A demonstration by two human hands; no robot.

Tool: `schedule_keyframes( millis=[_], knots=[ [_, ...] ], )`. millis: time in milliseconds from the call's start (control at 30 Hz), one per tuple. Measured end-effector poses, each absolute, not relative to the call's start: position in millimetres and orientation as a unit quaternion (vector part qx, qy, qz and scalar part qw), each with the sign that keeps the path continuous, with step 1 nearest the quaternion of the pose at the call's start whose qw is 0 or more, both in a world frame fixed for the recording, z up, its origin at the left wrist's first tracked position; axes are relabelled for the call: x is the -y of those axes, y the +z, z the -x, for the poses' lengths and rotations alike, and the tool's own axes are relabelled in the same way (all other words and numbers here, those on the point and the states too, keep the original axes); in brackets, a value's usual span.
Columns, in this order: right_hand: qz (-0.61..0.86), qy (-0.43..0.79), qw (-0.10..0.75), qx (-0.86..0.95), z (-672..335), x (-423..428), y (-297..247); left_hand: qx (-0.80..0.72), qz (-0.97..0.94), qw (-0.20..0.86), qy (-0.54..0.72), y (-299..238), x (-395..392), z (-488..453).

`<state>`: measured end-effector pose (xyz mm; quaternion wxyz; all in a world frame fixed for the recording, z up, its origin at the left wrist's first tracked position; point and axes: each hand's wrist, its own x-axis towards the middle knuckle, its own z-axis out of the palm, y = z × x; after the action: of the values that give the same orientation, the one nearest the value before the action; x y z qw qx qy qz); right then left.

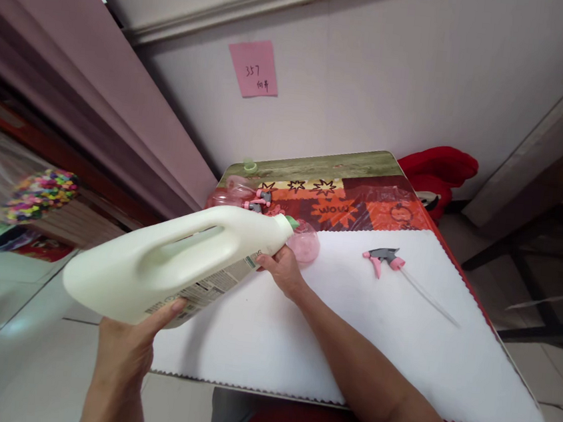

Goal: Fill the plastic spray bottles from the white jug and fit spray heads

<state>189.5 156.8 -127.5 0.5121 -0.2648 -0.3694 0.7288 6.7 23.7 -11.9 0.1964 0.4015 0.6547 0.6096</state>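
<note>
A large white jug [176, 260] with a moulded handle is tipped on its side, its green spout meeting the mouth of a small pink bottle [305, 244] on the white cloth. My left hand [131, 343] grips the jug's base from below. My right hand [283, 268] is closed round the jug's neck beside the pink bottle. A pink and grey spray trigger head [384, 257] with a long thin tube lies on the cloth to the right, apart from both hands.
The white cloth [348, 339] covers a table with an orange patterned cover. More pink spray bottles [243, 197] and a green cap [250, 165] sit at its far left. A red stuffed toy [436, 170] lies behind the table. A pink note [253, 67] hangs on the wall.
</note>
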Motion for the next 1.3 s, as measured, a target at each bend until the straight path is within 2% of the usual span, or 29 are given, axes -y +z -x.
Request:
schedule_keyframes(
  millis=[1300],
  knots=[
    [0.263, 0.732, 0.511, 0.365, -190.5, -157.0, -125.6, -0.664, -0.398, 0.200, 0.601, -10.3, -25.4, -7.9]
  ],
)
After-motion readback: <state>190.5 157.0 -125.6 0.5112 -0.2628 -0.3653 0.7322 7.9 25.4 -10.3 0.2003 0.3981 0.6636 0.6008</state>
